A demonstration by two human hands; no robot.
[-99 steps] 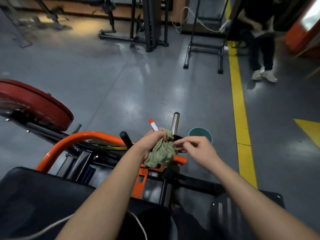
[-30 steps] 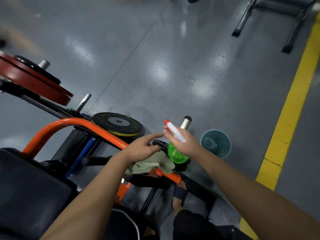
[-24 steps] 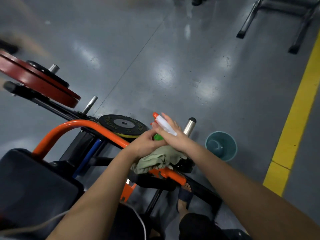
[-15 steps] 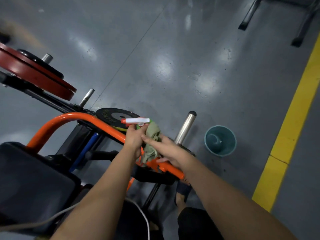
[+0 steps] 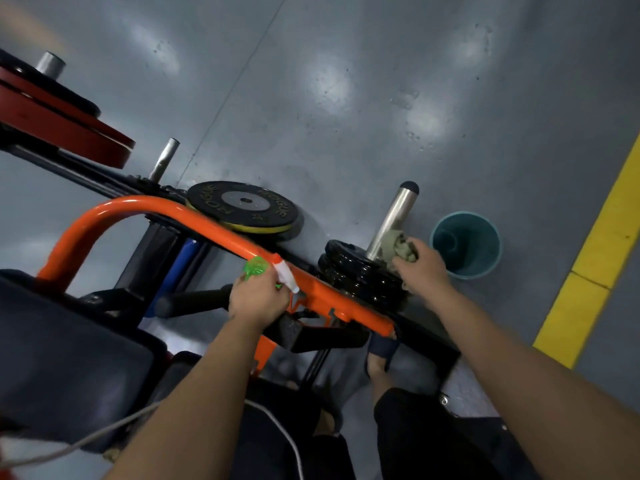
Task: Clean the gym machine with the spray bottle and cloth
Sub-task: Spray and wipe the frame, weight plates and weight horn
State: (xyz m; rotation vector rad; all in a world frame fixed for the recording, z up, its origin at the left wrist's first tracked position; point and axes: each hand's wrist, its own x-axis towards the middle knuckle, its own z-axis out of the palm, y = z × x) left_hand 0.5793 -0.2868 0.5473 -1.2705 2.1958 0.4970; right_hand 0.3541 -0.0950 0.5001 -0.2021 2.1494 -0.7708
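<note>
Now the cloth (image 5: 398, 245) is gripped against the post (image 5: 393, 214) by the right hand (image 5: 420, 270), bottle (image 5: 256, 267) clutched ready by left hand (image 5: 258, 301).

The left hand (image 5: 258, 301) hides most of the spray bottle (image 5: 255, 269) — the right hand (image 5: 422, 271) half the cloth (image 5: 398, 244); the red plate (image 5: 69, 133) is cut by the left edge.

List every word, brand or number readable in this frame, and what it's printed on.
"ROGUE": on the black weight plate, printed twice, left and right of its hub.
Small marks on that plate's near side: too small to read.
No text visible on the spray bottle, cloth, teal bucket or red plate.
</note>
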